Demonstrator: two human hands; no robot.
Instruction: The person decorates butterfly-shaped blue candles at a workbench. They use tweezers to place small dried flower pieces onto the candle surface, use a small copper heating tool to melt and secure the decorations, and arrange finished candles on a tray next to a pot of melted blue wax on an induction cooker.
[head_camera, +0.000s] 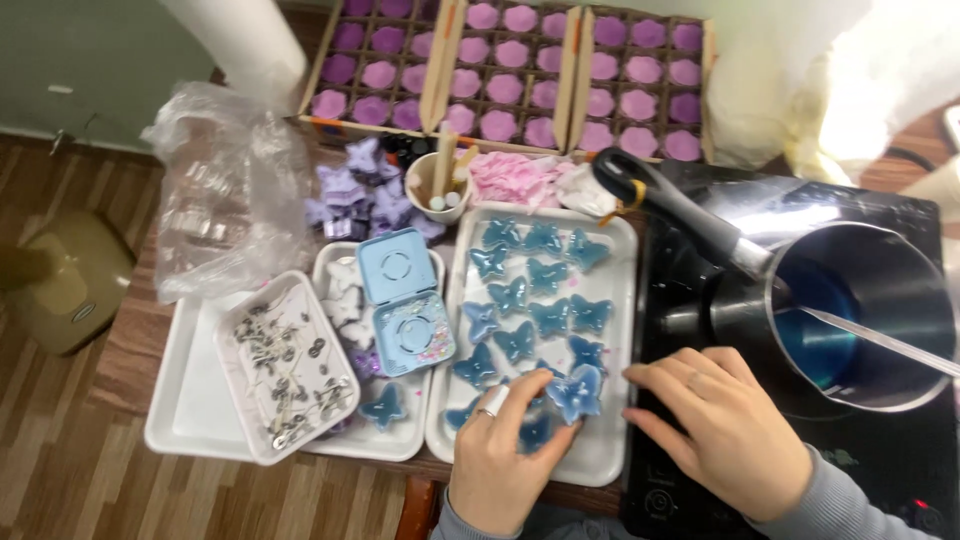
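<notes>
My left hand is pinching one blue butterfly mould between thumb and fingertips, at the near edge of the white tray, lifted slightly over its neighbours. My right hand is lying flat and empty, fingers spread narrow, on the black induction hob just right of the tray, fingertips almost touching the mould.

To do this well, I'd say: keeping the mould level, gripping by the wing edges, not squeezing the fill, right hand steadying the tray.

Counts: I'm seeing roughly fifteen blue butterflies on the tray, some hidden under my left hand, so not exact. One saucepan with blue liquid and a stir rod beyond my right hand. Three cardboard crates of purple flower shapes far ahead. One light blue case left of the tray, one white dish of metal wick tabs further left.
</notes>
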